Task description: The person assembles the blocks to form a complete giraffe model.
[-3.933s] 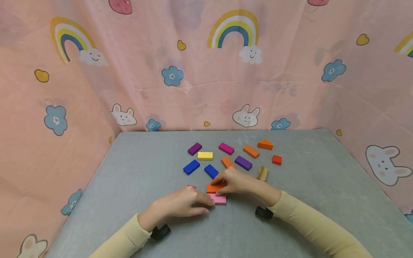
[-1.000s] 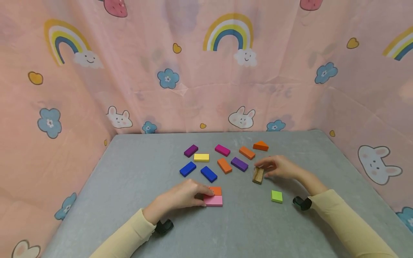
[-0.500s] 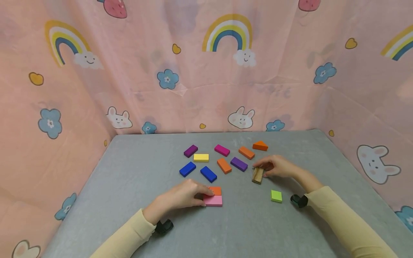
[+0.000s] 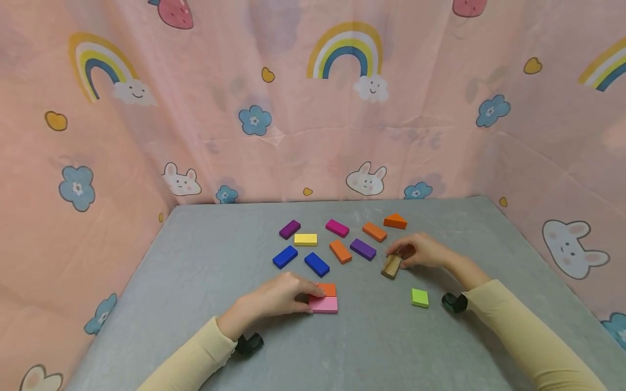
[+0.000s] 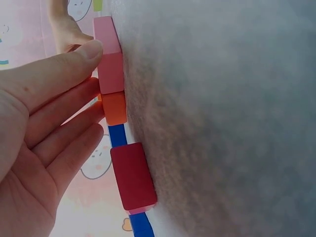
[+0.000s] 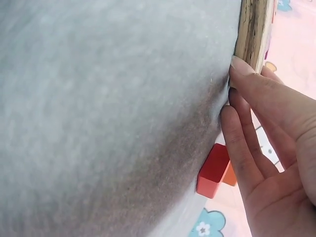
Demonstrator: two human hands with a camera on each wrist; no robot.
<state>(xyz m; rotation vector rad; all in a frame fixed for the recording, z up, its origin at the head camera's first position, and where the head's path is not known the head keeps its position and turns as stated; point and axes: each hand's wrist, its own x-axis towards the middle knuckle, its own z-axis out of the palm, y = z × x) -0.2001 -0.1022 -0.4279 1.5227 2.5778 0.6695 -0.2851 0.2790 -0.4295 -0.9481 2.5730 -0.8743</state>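
Note:
My left hand [image 4: 276, 296] rests on two blocks lying edge to edge, a pink block [image 4: 324, 305] and an orange block [image 4: 329, 290]. In the left wrist view its fingers are fairly straight, with the thumb [image 5: 91, 50] against the pink block and fingertips at the orange one. A dark red block [image 5: 133, 175] lies near that hand, hidden under it in the head view. On the right, my right hand [image 4: 423, 252] pinches the far end of a brown wood-grain block [image 4: 391, 267] between thumb and fingers.
A lime green block [image 4: 419, 297] lies in front of the right hand. Beyond are two blue blocks [image 4: 285, 257], a yellow block [image 4: 305, 239], a violet block [image 4: 363, 248], several purple, magenta and orange ones, and an orange triangle [image 4: 395, 221]. A red block [image 6: 214, 170] sits near the right hand.
My right hand has left the orange and pink blocks and gone right to the wood-grain block, which has since turned slightly. The lime green block has come into view. My left hand stays put lately.

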